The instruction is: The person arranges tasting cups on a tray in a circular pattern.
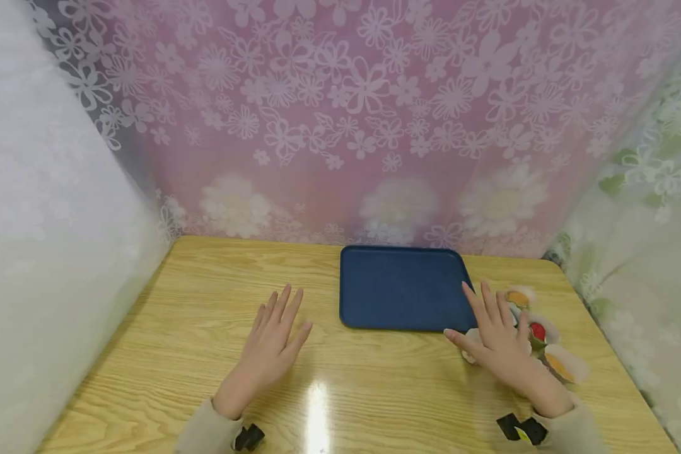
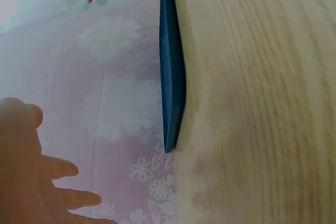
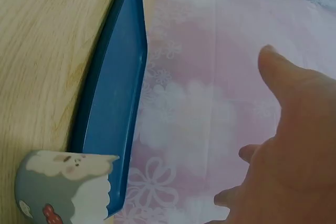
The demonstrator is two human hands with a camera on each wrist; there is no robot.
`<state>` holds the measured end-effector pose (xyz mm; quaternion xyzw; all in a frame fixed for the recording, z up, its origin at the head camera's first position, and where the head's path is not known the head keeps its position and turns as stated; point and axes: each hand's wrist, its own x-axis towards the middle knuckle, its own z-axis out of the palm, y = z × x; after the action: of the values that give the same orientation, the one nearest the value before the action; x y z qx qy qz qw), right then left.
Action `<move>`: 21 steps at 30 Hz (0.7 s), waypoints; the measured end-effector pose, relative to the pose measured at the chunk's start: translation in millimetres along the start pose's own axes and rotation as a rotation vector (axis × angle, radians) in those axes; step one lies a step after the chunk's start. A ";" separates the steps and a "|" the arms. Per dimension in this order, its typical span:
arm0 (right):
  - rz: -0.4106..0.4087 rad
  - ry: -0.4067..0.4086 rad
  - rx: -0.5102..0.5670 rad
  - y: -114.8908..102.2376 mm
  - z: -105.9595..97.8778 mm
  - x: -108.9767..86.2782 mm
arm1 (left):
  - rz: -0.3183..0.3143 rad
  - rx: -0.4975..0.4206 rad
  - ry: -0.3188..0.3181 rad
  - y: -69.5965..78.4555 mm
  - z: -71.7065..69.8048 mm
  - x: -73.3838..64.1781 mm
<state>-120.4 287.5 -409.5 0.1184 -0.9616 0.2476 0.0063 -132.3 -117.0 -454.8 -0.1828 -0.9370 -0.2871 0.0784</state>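
A navy-blue rectangular tray (image 1: 403, 290) is set on a wood-grain table (image 1: 232, 271), with a pink floral curtain (image 1: 329, 126) hung behind it. To the near left of the tray, the left hand (image 1: 273, 347) is held apart from it, fingers spread and grasping nothing. By the tray's near right corner, the right hand (image 1: 502, 347) is likewise held released, fingers extended. Beside that corner, a scallop-edged container (image 3: 65, 187) is largely covered by the right hand in the head view; in the right wrist view its cartoon print is revealed: a small face, grey-blue ground and a red motif. Right of the tray, blurred orange-and-red-patched objects (image 1: 538, 331) are shown clearly only from the head; their kind cannot be told.
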 end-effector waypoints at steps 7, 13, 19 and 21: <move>-0.033 -0.124 0.163 8.8 -25.9 21.8 | 0.060 -0.250 0.146 8.5 2.8 17.9; -0.074 -0.140 0.240 17.8 -41.3 43.2 | 0.072 -0.499 0.266 11.7 10.1 33.0; -0.042 -0.175 0.268 34.5 -46.5 67.5 | -0.011 -0.655 0.284 16.2 21.1 50.4; 0.001 -0.227 0.301 38.4 -49.8 73.7 | -0.033 -0.688 0.273 23.2 21.9 55.1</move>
<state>-203.1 327.3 -378.9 0.1445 -0.9082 0.3738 -0.1204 -175.0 -70.3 -447.2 -0.1431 -0.7696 -0.6082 0.1319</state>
